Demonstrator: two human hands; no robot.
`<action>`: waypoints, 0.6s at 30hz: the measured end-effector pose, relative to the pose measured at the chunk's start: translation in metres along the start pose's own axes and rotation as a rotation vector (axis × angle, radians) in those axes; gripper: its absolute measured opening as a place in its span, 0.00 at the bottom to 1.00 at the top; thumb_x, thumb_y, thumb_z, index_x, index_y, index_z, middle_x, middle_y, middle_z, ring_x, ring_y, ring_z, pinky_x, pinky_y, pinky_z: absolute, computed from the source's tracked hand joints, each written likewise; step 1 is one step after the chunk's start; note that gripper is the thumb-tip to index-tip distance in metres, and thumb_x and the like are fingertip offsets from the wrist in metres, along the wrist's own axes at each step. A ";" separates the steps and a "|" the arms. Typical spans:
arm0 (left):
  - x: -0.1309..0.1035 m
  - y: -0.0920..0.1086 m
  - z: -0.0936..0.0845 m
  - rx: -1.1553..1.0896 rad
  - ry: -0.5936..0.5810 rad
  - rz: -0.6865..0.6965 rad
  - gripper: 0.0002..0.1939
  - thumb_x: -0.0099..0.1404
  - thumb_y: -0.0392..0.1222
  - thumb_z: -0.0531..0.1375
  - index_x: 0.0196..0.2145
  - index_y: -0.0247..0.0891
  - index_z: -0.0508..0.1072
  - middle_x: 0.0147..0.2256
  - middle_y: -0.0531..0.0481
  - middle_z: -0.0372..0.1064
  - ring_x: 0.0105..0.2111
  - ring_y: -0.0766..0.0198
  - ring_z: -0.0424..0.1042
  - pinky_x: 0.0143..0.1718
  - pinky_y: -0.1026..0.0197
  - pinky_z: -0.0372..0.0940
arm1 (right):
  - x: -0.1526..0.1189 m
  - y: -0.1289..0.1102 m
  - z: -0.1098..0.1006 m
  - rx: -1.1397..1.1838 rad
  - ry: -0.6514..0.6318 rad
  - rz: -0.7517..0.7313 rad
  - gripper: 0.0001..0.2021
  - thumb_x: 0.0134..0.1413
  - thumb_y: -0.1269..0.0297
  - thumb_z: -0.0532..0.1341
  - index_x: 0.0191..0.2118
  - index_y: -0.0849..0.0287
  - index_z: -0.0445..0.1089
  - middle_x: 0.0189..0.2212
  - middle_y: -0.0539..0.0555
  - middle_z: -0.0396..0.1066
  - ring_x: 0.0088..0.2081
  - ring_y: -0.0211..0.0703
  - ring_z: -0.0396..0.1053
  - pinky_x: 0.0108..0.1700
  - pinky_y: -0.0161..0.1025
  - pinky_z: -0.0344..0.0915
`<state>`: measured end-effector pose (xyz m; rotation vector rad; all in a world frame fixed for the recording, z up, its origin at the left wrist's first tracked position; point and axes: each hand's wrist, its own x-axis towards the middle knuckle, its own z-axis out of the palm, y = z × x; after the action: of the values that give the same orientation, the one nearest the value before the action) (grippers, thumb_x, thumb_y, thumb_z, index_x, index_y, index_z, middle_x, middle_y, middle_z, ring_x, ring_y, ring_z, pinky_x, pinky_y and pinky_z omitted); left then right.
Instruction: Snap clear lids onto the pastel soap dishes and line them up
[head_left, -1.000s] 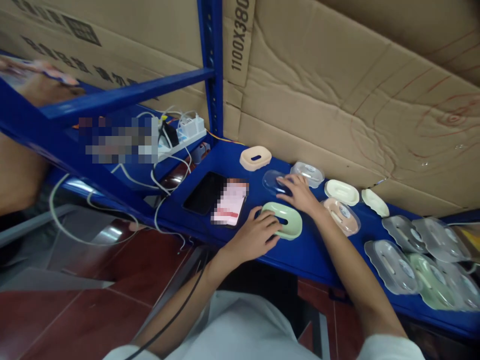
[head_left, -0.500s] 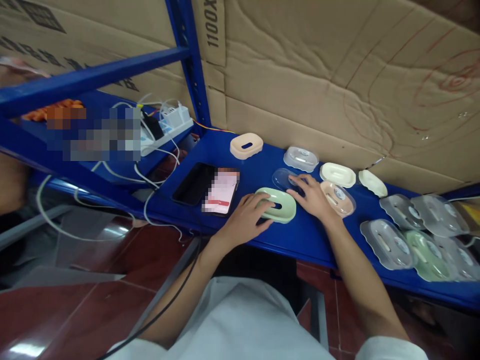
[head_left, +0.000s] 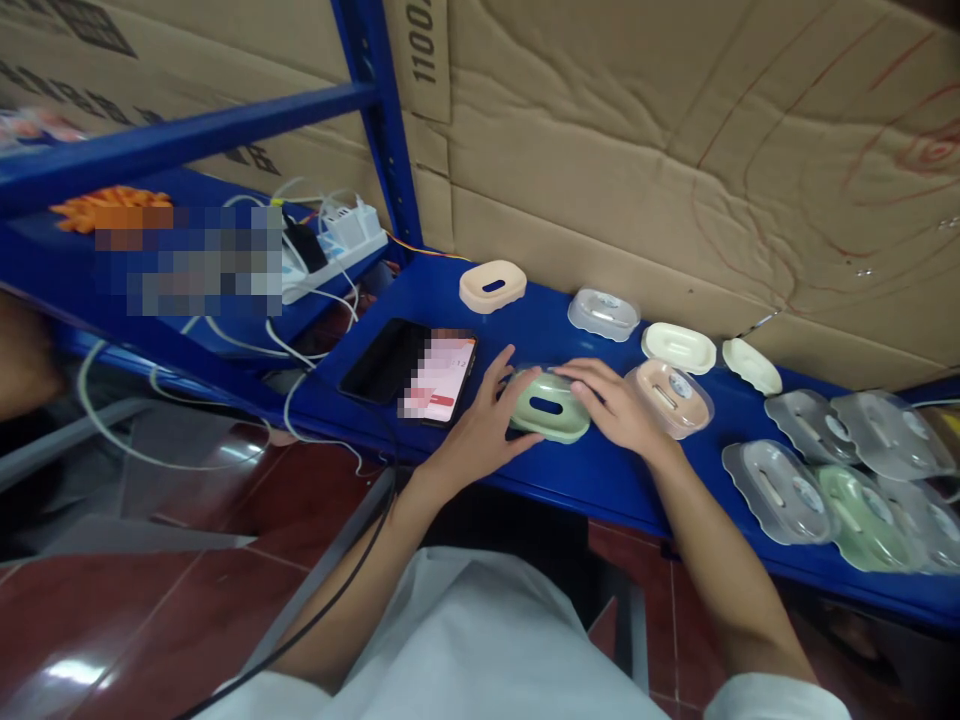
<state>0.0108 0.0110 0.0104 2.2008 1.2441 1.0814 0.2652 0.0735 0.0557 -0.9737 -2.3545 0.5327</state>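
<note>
A pale green oval soap dish point(head_left: 574, 425) with a long slot lies on the blue table in front of me. A clear plastic lid point(head_left: 552, 382) sits over its upper part; whether it is fully seated I cannot tell. My left hand point(head_left: 491, 415) curves around the dish's left end, thumb at the front edge and fingers at the back. From the right, my right hand point(head_left: 611, 405) grips the lid's far right side, fingertips resting on it. Just right of that hand is a peach soap dish with a clear cover point(head_left: 671, 395).
A peach oval piece point(head_left: 493, 288), a clear-covered dish point(head_left: 604, 313) and cream pieces point(head_left: 679, 348) line the back. Several covered dishes point(head_left: 780, 492) crowd the right. A phone point(head_left: 439, 375) lies left, near a power strip with cables point(head_left: 352, 240). A blue shelf frame point(head_left: 225, 130) stands at left.
My right hand has brought the clear lid from the table behind over to the green dish. My left hand has shifted from on top of the dish to its left end.
</note>
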 end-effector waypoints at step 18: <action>0.000 -0.001 0.000 0.031 -0.040 0.019 0.37 0.71 0.43 0.66 0.72 0.49 0.56 0.75 0.36 0.44 0.74 0.43 0.53 0.71 0.37 0.60 | 0.000 0.003 0.005 -0.076 -0.073 0.039 0.24 0.76 0.50 0.53 0.71 0.45 0.65 0.69 0.57 0.65 0.72 0.55 0.60 0.73 0.61 0.58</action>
<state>0.0098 0.0115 0.0098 2.2503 1.2333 1.0269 0.2641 0.0752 0.0503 -1.0522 -2.4409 0.5053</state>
